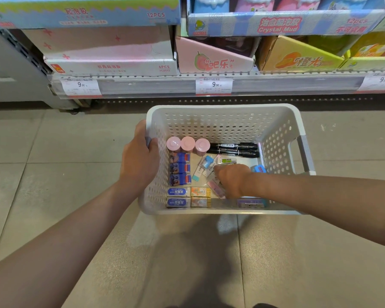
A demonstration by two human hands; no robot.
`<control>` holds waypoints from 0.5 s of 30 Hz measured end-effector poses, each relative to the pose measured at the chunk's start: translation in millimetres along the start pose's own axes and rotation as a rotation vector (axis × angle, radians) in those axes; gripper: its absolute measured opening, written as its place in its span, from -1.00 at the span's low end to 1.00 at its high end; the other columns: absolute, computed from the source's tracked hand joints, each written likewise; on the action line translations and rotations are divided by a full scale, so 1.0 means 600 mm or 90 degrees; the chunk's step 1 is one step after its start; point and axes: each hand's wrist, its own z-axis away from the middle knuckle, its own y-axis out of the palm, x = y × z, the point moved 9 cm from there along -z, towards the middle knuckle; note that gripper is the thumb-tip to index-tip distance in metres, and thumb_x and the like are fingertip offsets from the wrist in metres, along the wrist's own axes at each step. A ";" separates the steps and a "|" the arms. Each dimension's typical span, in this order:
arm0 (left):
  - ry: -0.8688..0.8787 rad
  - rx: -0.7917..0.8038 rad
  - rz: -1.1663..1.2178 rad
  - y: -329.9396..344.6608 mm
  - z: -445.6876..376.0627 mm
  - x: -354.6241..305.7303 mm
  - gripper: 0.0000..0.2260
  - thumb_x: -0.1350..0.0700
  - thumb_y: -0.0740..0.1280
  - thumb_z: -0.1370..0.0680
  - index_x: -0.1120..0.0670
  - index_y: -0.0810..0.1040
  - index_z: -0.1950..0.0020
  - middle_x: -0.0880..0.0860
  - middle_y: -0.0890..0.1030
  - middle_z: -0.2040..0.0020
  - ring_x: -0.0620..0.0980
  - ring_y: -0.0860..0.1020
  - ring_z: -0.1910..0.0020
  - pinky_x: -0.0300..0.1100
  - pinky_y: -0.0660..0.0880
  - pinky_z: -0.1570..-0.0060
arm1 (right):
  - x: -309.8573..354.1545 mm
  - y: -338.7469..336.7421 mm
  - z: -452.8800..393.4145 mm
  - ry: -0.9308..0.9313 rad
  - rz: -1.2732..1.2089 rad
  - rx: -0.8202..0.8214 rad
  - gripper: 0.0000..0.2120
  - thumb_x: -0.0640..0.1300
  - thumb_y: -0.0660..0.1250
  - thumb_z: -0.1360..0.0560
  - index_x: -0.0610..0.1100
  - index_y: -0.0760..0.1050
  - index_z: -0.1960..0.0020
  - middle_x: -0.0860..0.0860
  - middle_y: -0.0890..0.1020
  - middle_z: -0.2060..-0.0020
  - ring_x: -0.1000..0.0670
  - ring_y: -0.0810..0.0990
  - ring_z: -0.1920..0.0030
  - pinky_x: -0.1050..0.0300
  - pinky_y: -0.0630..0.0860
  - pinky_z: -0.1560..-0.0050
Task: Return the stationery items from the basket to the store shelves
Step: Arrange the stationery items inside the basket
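The white basket [222, 121] sat on the floor below the shelves [187, 85], its left rim gripped by the left hand [140, 161]. The right hand [231, 181] reached among loose packets [206, 168] mid-basket; its grasp was hidden. Slippery wrappers could easily slip free.

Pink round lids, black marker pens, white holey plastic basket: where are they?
Pink round lids [187, 143], head view, middle lid's top.
Black marker pens [233, 150], head view, barrels' middle.
White holey plastic basket [220, 125], head view, far wall.
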 end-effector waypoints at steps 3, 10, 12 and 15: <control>-0.006 0.001 0.002 0.000 -0.001 0.003 -0.65 0.14 0.09 -0.63 0.00 0.23 -0.42 -0.06 0.45 -0.02 -0.05 0.47 0.09 -0.18 0.37 0.14 | 0.018 -0.033 -0.002 -0.053 0.036 -0.057 -0.34 -0.04 0.36 -0.45 -0.08 0.12 -0.43 -0.08 0.57 -0.02 -0.06 0.48 0.16 0.14 0.37 0.27; 0.002 -0.001 -0.007 0.000 0.000 0.000 -0.66 0.15 0.09 -0.63 0.02 0.24 -0.42 -0.07 0.44 -0.02 -0.06 0.46 0.09 -0.20 0.37 0.14 | 0.031 -0.011 -0.030 -0.057 0.158 0.013 -0.24 0.05 0.24 -0.54 0.07 -0.19 -0.54 -0.13 0.43 -0.34 -0.01 0.36 0.26 0.17 0.29 0.40; -0.002 -0.001 -0.010 -0.001 -0.001 0.001 -0.66 0.15 0.09 -0.63 0.03 0.24 -0.42 -0.05 0.45 0.00 -0.05 0.46 0.11 -0.21 0.35 0.14 | 0.027 -0.009 -0.029 -0.050 0.173 0.020 -0.26 0.05 0.20 -0.56 0.05 -0.22 -0.54 -0.13 0.40 -0.37 -0.04 0.37 0.18 0.15 0.31 0.38; -0.006 0.001 -0.007 0.000 0.000 0.004 -0.65 0.15 0.09 -0.63 0.01 0.22 -0.43 -0.05 0.45 0.00 -0.04 0.46 0.09 -0.19 0.36 0.12 | 0.018 -0.009 -0.018 -0.056 0.185 0.023 -0.25 0.01 0.23 -0.54 0.03 -0.17 -0.55 -0.11 0.45 -0.31 -0.08 0.52 0.00 0.11 0.41 0.22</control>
